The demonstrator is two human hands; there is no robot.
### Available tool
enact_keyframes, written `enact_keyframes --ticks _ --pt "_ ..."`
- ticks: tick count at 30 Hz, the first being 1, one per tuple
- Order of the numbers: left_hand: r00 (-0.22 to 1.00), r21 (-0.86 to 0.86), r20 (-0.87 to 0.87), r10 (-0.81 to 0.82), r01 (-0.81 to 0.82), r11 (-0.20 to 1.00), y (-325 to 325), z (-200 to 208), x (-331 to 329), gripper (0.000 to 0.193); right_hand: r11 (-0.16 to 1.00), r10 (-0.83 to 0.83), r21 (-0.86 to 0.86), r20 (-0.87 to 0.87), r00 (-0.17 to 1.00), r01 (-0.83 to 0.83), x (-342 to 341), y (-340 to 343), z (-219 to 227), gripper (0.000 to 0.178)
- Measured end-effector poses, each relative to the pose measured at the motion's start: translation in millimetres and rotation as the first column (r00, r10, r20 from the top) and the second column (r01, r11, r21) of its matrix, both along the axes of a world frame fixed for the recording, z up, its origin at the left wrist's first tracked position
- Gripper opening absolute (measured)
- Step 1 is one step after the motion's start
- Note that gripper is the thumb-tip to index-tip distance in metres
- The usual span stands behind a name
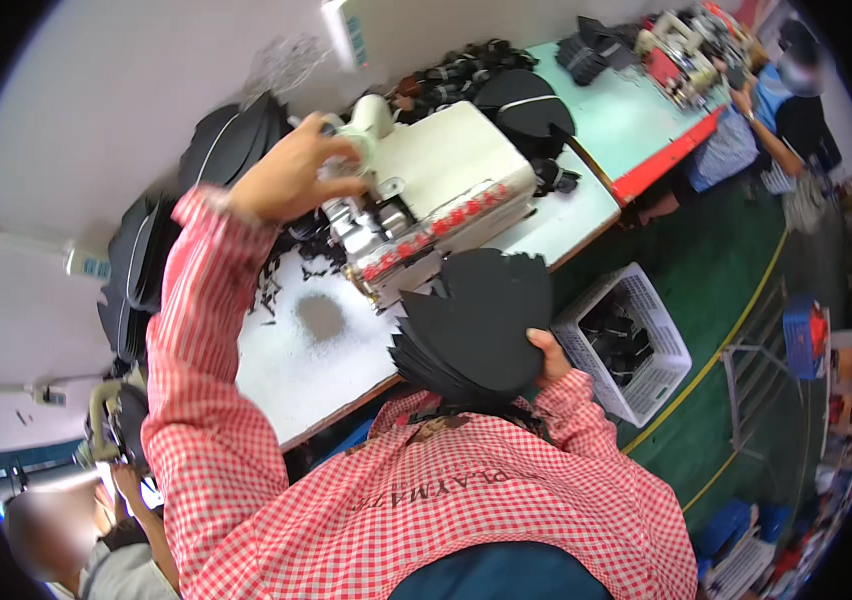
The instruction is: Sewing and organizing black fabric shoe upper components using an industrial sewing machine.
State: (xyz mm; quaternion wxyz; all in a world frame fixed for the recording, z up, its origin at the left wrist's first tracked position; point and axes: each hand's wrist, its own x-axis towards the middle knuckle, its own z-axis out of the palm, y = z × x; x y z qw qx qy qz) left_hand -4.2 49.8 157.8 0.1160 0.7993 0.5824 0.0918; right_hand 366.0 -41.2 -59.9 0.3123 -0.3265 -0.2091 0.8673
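Note:
A thick stack of black, flat cut pieces (481, 320) with jagged, fanned edges is in my right hand (549, 358), held in front of my chest at the table edge. The thumb lies over the stack's right side; the other fingers are hidden beneath it. My left hand (296, 172) is raised at the left end of a cream bench machine (456, 150) with a red-marked strip along its front. Its thumb and forefinger are curved and apart, near the machine's pale round part (371, 120) and metal head (366, 225). I see nothing held between them.
The white table (291, 385) carries grey dust and black scraps. Tied black bundles (131, 275) stand at the left, others (526, 105) behind the machine. A white plastic crate (646, 375) with black pieces stands on the green floor. Co-workers (781, 100) sit far right and lower left.

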Motion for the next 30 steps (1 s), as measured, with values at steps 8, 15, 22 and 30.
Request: enact_keyframes --ticks 8,15,22,30 --pt "0.981 0.579 -0.024 0.192 -0.143 0.803 -81.1 -52.3 63.5 0.037 0.969 -0.168 0.239 0.484 0.859 0.054 -49.3 -5.1 -88.5 0.086" --pt "0.925 0.014 -0.201 0.322 -0.326 0.945 -103.1 -189.0 194.8 0.048 0.9 0.102 0.143 0.848 0.519 -0.411 -69.6 -13.0 -50.9 0.12" --pt "0.587 -0.514 0.462 0.665 -0.433 0.74 -104.1 -209.5 142.2 0.03 0.88 0.062 0.286 0.723 0.688 -0.379 -49.9 -15.3 -57.9 0.124" --pt "0.527 -0.521 0.502 0.686 -0.449 0.726 -105.8 -224.9 138.7 0.039 0.882 0.14 0.199 0.757 0.639 -0.428 -51.4 -10.6 -51.4 0.125"
